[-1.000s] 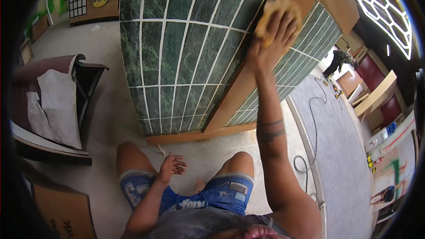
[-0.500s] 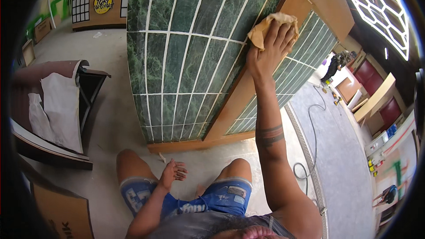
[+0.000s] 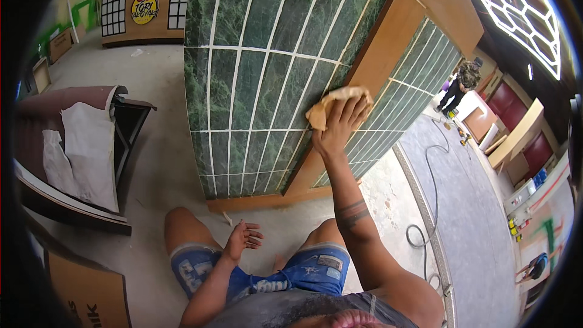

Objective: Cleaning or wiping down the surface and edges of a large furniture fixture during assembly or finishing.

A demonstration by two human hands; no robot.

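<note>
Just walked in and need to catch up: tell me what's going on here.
A person crouches before a green tiled wall. The right hand presses a tan cloth flat against the tiles near the wooden corner strip. The left hand hangs open and empty between the knees, above the concrete floor. Another person stands far off to the right.

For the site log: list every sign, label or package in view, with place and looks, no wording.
Round sign: on the wooden counter at upper left, yellow with a red top.
Cardboard box: lower left corner, brown with dark print.
Patch label: on the denim shorts, small, pale rectangle.
</note>
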